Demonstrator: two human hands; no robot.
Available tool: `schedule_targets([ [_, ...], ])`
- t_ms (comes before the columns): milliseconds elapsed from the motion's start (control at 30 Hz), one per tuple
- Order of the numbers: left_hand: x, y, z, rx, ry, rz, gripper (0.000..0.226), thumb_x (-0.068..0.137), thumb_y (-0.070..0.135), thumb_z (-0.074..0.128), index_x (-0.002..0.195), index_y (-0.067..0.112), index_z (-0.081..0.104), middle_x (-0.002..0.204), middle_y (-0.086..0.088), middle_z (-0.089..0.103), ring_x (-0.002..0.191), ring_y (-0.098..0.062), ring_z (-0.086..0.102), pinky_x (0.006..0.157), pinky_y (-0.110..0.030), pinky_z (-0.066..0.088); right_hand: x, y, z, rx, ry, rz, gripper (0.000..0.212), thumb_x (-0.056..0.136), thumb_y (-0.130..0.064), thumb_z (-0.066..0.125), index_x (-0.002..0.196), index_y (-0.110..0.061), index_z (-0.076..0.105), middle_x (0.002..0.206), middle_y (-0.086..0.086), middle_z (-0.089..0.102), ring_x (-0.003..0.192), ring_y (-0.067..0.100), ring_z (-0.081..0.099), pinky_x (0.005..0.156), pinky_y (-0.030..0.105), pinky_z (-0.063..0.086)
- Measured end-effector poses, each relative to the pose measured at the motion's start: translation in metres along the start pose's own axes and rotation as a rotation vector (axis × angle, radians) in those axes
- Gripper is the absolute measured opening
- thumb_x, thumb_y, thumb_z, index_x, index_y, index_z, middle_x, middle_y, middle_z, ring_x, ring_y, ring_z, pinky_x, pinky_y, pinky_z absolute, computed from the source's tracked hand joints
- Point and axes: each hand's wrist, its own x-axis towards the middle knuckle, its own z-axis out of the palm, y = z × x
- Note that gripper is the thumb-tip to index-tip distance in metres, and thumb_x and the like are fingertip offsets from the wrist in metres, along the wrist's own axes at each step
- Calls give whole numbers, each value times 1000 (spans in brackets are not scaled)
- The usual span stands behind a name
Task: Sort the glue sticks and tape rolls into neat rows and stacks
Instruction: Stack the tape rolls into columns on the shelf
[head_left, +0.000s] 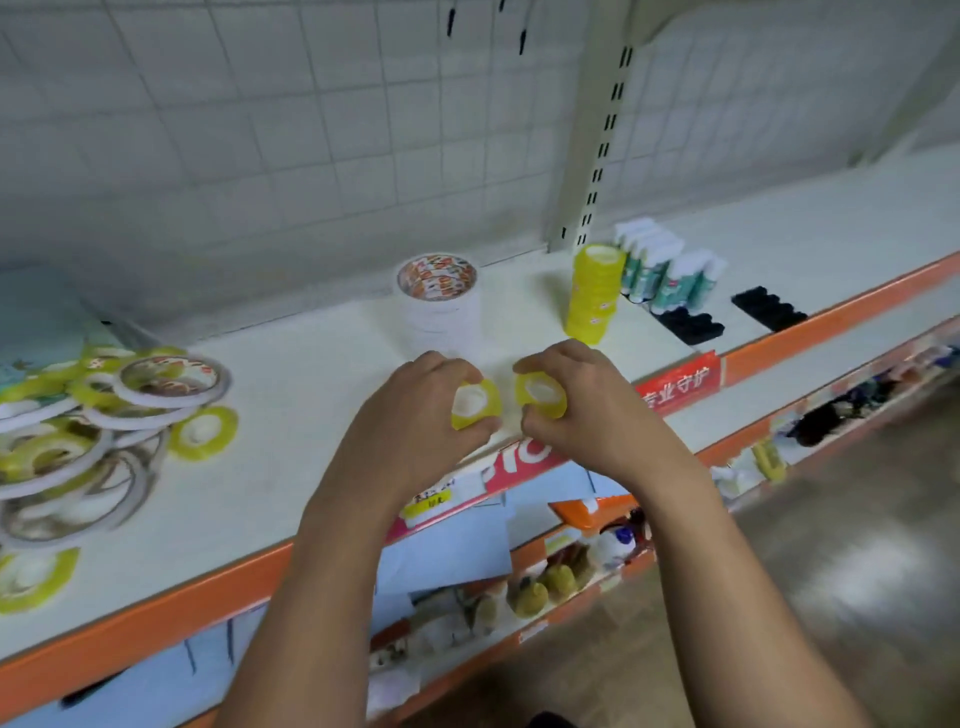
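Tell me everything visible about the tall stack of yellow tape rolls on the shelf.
The yellow stack is an upright column of small, glossy, translucent-looking yellow rolls; the count is blurred. The top roll shows a pale core. It stands on the white shelf, between the white tape stack and the glue sticks. The left hand and right hand do not touch it.

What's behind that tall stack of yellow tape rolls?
White-capped, green-labelled glue sticks stand in rows behind and right of the stack of yellow tape rolls; the stack covers part of the nearest ones.
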Motion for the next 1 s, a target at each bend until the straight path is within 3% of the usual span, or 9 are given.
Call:
schedule_targets([
  [367, 60, 72, 36, -44, 32, 11, 41, 81, 48, 69, 116, 27, 61, 110, 6, 56, 102, -18, 55, 84, -39, 47, 14, 79, -62, -13, 20, -18, 47, 83, -27, 68, 129, -24, 59, 125, 1, 52, 118, 24, 48, 98, 37, 43],
  [567, 96, 82, 25, -7, 74, 47, 43, 80, 44, 71, 117, 24, 61, 110, 1, 56, 102, -21, 55, 85, -38, 47, 37, 82, -84, -21, 87, -61, 47, 81, -26, 69, 128, -22, 61, 124, 2, 53, 119, 21, 49, 99, 30, 41],
  [900, 145, 72, 7, 60, 96, 67, 44, 79, 43, 66, 117, 22, 61, 112, -2, 57, 109, -25, 51, 91, -42, 44, 103, 79, -101, -7, 153, -69, 49, 78, -26, 70, 126, -24, 62, 120, 1, 55, 112, 20, 53, 96, 36, 45],
  [1000, 154, 69, 5, 65, 96, 52, 44, 78, 43, 66, 116, 22, 62, 111, -2, 58, 109, -25, 51, 91, -43, 44, 116, 82, -96, 9, 150, -81, 52, 77, -26, 71, 128, -23, 61, 122, 2, 57, 114, 20, 54, 96, 32, 44],
])
